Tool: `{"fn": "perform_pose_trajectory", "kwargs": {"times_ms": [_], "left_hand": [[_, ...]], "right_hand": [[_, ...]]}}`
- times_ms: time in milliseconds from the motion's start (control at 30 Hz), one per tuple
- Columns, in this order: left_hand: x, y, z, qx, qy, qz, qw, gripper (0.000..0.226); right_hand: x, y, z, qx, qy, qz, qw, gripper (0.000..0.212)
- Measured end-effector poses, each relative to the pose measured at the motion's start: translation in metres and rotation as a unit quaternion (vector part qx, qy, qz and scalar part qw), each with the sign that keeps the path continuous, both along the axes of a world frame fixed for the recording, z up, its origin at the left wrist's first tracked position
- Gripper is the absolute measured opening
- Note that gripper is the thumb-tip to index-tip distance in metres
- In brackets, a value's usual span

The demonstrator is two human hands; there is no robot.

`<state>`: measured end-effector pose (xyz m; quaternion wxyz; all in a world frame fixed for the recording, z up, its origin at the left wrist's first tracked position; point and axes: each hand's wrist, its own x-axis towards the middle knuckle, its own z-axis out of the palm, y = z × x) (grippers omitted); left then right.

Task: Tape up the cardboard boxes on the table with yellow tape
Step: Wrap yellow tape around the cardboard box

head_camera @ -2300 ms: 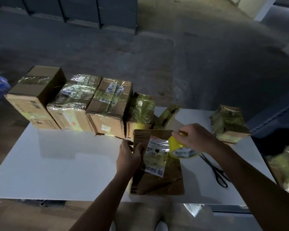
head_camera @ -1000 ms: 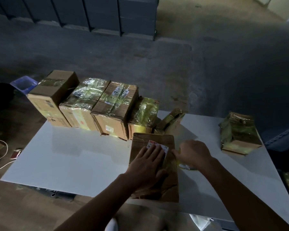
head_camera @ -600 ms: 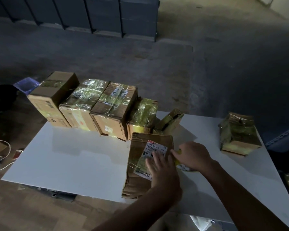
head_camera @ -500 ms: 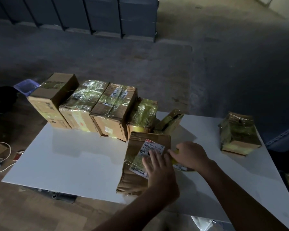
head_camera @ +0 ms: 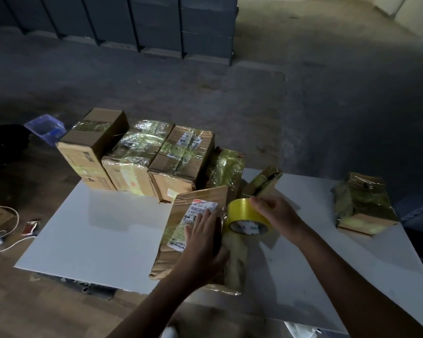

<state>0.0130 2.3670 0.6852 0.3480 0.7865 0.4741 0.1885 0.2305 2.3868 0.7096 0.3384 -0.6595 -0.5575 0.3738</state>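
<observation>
Box (head_camera: 175, 230) lengthwise near-to-far, tape roll (head_camera: 244, 213) hole toward person

Shows seven cardboard boxes (head_camera: 183, 157), five in a row left of centre, one at centre and one alone at the right, plus one roll of yellow tape (head_camera: 244, 213), one left hand (head_camera: 203, 242), one right hand (head_camera: 276, 215), one white table (head_camera: 95, 235) and one blue tub (head_camera: 44, 128) at upper left.

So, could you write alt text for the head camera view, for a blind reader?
A person's left hand presses flat on a labelled cardboard box while the right hand holds a yellow tape roll beside it, on a white table with taped boxes behind.
</observation>
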Motion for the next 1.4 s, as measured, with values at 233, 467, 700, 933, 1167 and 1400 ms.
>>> {"fn": "perform_pose_trajectory", "kwargs": {"times_ms": [233, 467, 700, 933, 1167, 1400], "left_hand": [[-0.017, 0.004, 0.002, -0.011, -0.088, 0.005, 0.996, 0.069], [-0.027, 0.013, -0.001, -0.068, -0.218, 0.020, 0.973, 0.067], [-0.023, 0.010, -0.042, -0.157, -0.186, 0.077, 0.967, 0.058], [-0.013, 0.050, -0.056, -0.201, -0.168, 0.045, 0.964, 0.050], [-0.019, 0.049, -0.076, -0.203, -0.165, 0.067, 0.963, 0.039], [-0.014, 0.044, -0.077, -0.132, -0.152, 0.055, 0.978, 0.057]], "right_hand": [[-0.039, 0.023, 0.028, 0.053, -0.070, -0.002, 0.996, 0.056], [-0.057, 0.037, 0.048, 0.014, -0.144, 0.024, 0.989, 0.051], [-0.081, 0.033, 0.018, 0.011, -0.238, 0.051, 0.970, 0.050], [-0.064, 0.029, -0.002, -0.028, -0.137, 0.041, 0.989, 0.040], [-0.064, 0.029, -0.009, -0.024, -0.162, 0.037, 0.986, 0.031], [-0.012, -0.010, 0.000, -0.013, -0.274, -0.012, 0.962, 0.051]]}}
